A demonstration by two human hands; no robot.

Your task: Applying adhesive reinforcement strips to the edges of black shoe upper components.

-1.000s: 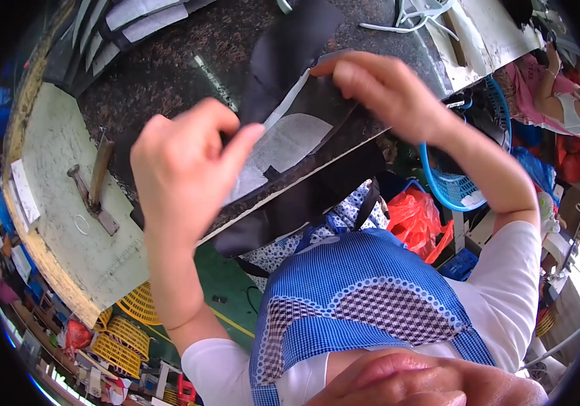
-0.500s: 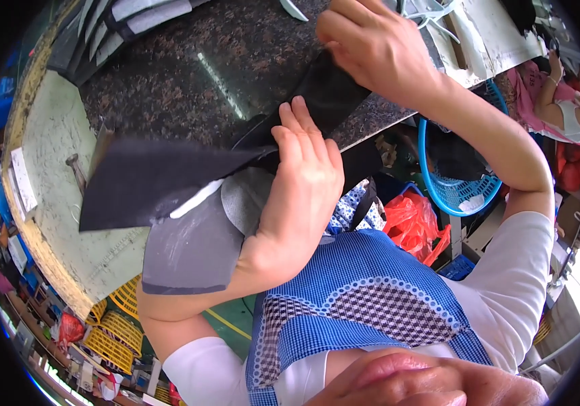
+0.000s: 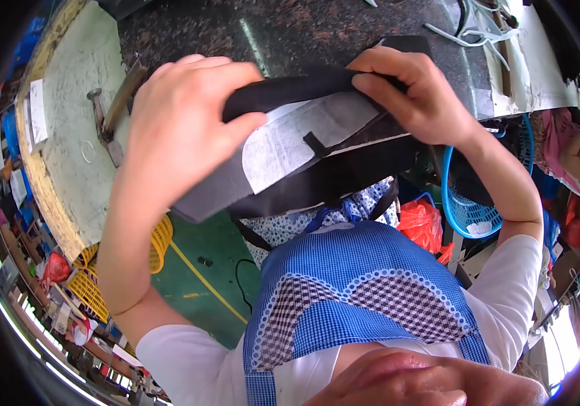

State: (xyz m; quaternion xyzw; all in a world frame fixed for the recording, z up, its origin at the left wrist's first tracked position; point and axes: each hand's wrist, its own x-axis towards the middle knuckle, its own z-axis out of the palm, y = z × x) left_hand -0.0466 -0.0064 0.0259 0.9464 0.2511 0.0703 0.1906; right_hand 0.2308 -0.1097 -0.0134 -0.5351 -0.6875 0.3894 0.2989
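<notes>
Bent black sheet with pale patch

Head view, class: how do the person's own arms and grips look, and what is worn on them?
The left sleeve and right sleeve are plain white and short, ending near the elbows. Below them, the left arm and right arm are bare. The left grip and right grip are ungloved hands; no watch or bracelet shows.

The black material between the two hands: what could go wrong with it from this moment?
The black material might crease unevenly, because the left hand and right hand grip its curled upper edge near the ends. Its lower left part appears to overhang the table, so it could slip down. The left hand might knock the nearby hammer.
</notes>
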